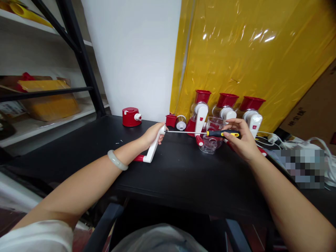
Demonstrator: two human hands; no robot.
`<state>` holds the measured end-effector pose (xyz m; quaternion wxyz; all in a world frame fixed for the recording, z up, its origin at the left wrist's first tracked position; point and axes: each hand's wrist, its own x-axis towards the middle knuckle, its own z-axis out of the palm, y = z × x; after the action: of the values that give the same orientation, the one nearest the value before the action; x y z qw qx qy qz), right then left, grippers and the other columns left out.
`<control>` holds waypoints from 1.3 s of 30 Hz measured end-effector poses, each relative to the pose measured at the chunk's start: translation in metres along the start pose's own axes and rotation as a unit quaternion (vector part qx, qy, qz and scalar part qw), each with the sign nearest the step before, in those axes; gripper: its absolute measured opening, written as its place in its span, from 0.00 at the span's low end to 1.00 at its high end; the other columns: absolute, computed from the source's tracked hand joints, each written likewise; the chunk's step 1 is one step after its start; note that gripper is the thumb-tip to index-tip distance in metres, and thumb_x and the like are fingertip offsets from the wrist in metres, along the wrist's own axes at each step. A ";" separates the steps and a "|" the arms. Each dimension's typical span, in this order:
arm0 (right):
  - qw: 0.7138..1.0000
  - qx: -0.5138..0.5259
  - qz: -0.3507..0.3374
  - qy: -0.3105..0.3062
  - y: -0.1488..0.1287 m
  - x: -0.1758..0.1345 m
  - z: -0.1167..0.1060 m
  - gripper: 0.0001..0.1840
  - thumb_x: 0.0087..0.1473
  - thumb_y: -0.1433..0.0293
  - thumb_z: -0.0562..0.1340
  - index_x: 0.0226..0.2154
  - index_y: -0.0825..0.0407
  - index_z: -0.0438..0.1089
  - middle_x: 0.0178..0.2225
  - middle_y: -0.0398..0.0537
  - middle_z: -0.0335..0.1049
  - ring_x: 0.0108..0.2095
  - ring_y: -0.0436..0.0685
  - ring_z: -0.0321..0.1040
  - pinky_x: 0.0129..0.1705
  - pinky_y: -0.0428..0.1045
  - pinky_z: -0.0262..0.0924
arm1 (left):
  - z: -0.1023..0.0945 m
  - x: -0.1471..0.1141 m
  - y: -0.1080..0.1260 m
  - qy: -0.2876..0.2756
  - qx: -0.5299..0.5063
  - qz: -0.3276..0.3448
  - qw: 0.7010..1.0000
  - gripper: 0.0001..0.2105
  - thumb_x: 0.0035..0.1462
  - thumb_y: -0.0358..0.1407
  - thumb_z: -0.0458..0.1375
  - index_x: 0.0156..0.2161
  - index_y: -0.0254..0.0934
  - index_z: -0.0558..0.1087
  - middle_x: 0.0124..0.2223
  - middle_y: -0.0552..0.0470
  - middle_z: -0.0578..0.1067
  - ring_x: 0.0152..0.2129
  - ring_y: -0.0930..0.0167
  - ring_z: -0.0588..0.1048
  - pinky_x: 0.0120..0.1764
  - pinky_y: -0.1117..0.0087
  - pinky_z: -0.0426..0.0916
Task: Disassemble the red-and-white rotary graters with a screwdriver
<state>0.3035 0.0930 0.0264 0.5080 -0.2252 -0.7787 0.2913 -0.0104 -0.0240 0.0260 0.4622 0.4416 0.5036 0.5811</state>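
My left hand (pixel 155 134) is closed round the upper end of a white crank handle (pixel 152 151) with a red grip (pixel 139 158) at its lower end. In my right hand (pixel 243 141) is a screwdriver (pixel 222 133) with a black and yellow handle, held level by the fingers. Its thin shaft points left, and the tip meets the crank's upper end. Whether it sits in a screw there is too small to see. A clear plastic part (pixel 210 143) stands just behind the screwdriver. Small screws (pixel 119 142) lie on the black table (pixel 181 178) left of the crank.
Behind my hands stand several red and white rotary graters (pixel 201 113). A red round housing (pixel 131 117), a red block-shaped part (pixel 171 120) and a metal grater drum (pixel 181 123) stand near the wall. White cables (pixel 286 141) lie at right; a shelf rack (pixel 78 52) is at left.
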 end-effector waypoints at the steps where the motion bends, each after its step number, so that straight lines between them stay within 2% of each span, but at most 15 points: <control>1: 1.000 -0.008 -0.007 0.004 0.000 0.000 0.000 0.20 0.53 0.59 0.65 0.47 0.43 0.62 0.37 0.46 0.67 0.39 0.59 0.69 0.41 0.55 0.67 | 0.000 0.000 0.000 -0.001 -0.001 0.001 1.000 0.14 0.64 0.43 0.49 0.32 0.37 0.68 0.17 0.59 0.58 0.12 0.75 0.59 0.17 0.76 0.57; 5: 1.000 -0.028 -0.006 0.002 -0.001 -0.001 0.001 0.18 0.60 0.53 0.56 0.47 0.44 0.64 0.37 0.48 0.69 0.38 0.59 0.70 0.40 0.56 0.67 | 0.000 -0.001 0.002 0.005 -0.005 -0.009 1.000 0.14 0.65 0.43 0.48 0.32 0.36 0.68 0.17 0.59 0.58 0.12 0.75 0.59 0.18 0.76 0.57; 8: 0.999 -0.024 0.019 -0.020 -0.001 -0.003 0.001 0.19 0.61 0.51 0.52 0.47 0.44 0.64 0.31 0.46 0.69 0.29 0.58 0.70 0.33 0.55 0.67 | -0.001 0.000 0.003 0.006 -0.009 -0.016 1.000 0.15 0.65 0.42 0.47 0.32 0.36 0.68 0.17 0.59 0.58 0.12 0.76 0.58 0.18 0.76 0.57; 11: 0.998 -0.035 0.049 -0.027 -0.002 -0.004 0.002 0.17 0.62 0.52 0.53 0.46 0.44 0.64 0.25 0.42 0.66 0.21 0.55 0.66 0.25 0.53 0.63 | -0.001 0.000 0.004 0.008 -0.015 -0.018 1.000 0.15 0.65 0.42 0.47 0.32 0.36 0.68 0.17 0.59 0.58 0.12 0.76 0.59 0.18 0.76 0.57; 15: 0.996 -0.053 0.065 -0.012 -0.007 -0.003 0.004 0.15 0.59 0.55 0.59 0.45 0.45 0.65 0.25 0.41 0.65 0.19 0.52 0.63 0.20 0.49 0.60 | -0.002 0.001 0.003 0.006 -0.020 -0.017 1.000 0.15 0.64 0.43 0.48 0.32 0.36 0.68 0.17 0.59 0.58 0.12 0.76 0.59 0.18 0.76 0.57; 22: 0.998 0.021 0.057 0.012 -0.006 0.000 0.007 0.17 0.54 0.59 0.65 0.45 0.44 0.64 0.32 0.42 0.66 0.28 0.51 0.67 0.29 0.47 0.66 | -0.002 0.001 0.004 0.005 -0.031 -0.014 0.999 0.15 0.64 0.43 0.48 0.32 0.36 0.68 0.17 0.59 0.58 0.11 0.76 0.58 0.17 0.76 0.58; 26: 0.993 0.090 0.072 -0.002 0.001 0.001 0.004 0.23 0.50 0.61 0.69 0.48 0.42 0.63 0.33 0.40 0.66 0.27 0.50 0.67 0.31 0.48 0.68 | -0.002 0.000 0.007 0.002 -0.038 -0.011 0.999 0.15 0.65 0.43 0.48 0.32 0.36 0.68 0.17 0.59 0.58 0.11 0.76 0.58 0.17 0.77 0.57; 32: 0.983 0.161 0.083 0.001 -0.001 0.001 0.005 0.30 0.45 0.62 0.72 0.49 0.39 0.63 0.34 0.42 0.66 0.32 0.55 0.70 0.36 0.52 0.71 | 0.000 -0.002 0.008 0.005 -0.030 -0.007 1.000 0.15 0.65 0.42 0.48 0.32 0.36 0.67 0.17 0.58 0.59 0.12 0.76 0.59 0.17 0.76 0.58; 39: 0.983 0.172 0.068 -0.004 -0.002 0.001 0.005 0.30 0.44 0.61 0.71 0.50 0.37 0.63 0.37 0.43 0.67 0.36 0.56 0.70 0.39 0.53 0.71 | 0.001 -0.003 0.003 -0.002 -0.019 -0.004 1.000 0.14 0.64 0.43 0.49 0.32 0.36 0.68 0.17 0.58 0.59 0.12 0.76 0.59 0.17 0.76 0.57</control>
<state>0.2986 0.0909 0.0266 0.5150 -0.1859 -0.7020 0.4554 -0.0092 -0.0265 0.0295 0.4740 0.4322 0.4935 0.5874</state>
